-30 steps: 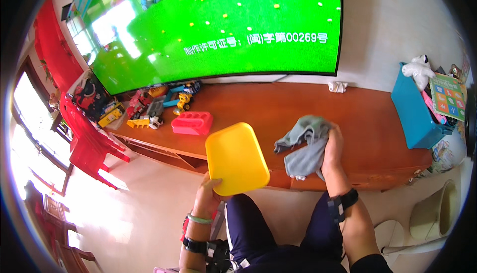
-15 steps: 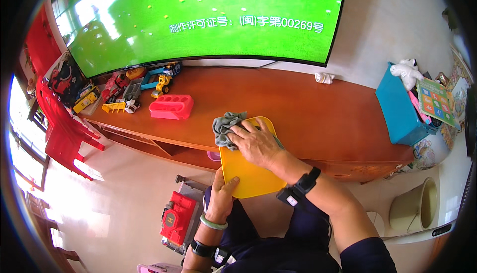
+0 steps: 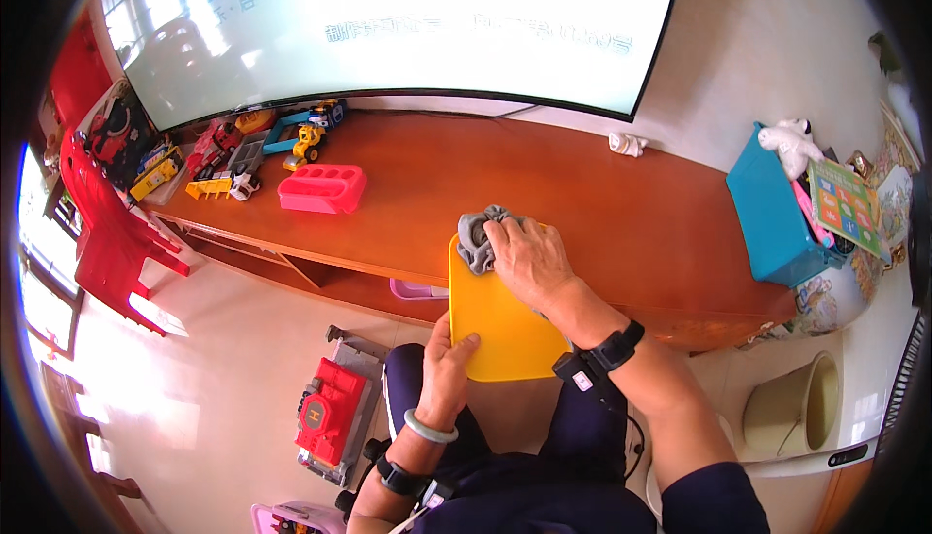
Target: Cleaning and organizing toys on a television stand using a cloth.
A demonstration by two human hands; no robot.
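A flat yellow board with rounded corners [image 3: 505,325] is tilted in front of me, its far end by the front edge of the brown cabinet. My left hand [image 3: 449,364] grips its near left corner, thumb on top and fingers hidden underneath. My right hand [image 3: 534,260] presses a crumpled grey cloth [image 3: 478,241] against the far left corner of the board. Part of the cloth bunches out past the fingers, and a bit more shows under the wrist side.
On the brown cabinet [image 3: 408,184] stand a pink holder with round holes [image 3: 322,189], toy trucks [image 3: 225,184] and a blue bin [image 3: 767,214]. A television [image 3: 408,29] rises behind. A red toy [image 3: 330,413], a red chair [image 3: 107,223] and a bucket [image 3: 791,408] are on the floor.
My right hand and the cloth have moved right along with the board, which now stands straighter. The cloth has bunched tighter at its corner. The television picture turned from green to white.
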